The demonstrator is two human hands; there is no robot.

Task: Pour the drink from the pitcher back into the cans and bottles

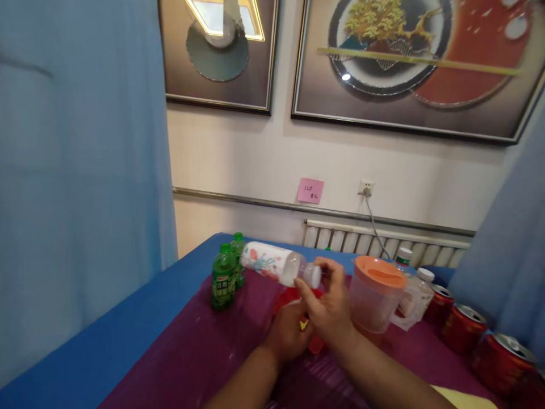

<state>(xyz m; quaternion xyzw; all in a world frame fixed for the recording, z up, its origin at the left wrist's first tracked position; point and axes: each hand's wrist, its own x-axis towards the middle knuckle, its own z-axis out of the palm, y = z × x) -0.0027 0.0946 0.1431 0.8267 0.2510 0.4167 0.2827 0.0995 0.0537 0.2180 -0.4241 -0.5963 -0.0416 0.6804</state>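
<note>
A clear plastic bottle (268, 262) with a white, flower-patterned label is tilted nearly level, its cap end towards my right hand (330, 304). The fingers and thumb of that hand close round the white cap (315, 276). Below it, my left hand (289, 332) is closed with curled fingers, touching or very near the right one. Around the left hand shows a red thing (316, 344) with a bit of yellow; its kind is mostly hidden. What the left fingers hold, if anything, cannot be made out.
Two green bottles (223, 278) stand at the left. To the right are a clear pitcher (370, 307) with an orange lid, clear white-capped bottles (421, 295) and several red cans (464, 326). A purple cover (183, 358) lies on the blue table (114, 329). A radiator (340, 236) is behind.
</note>
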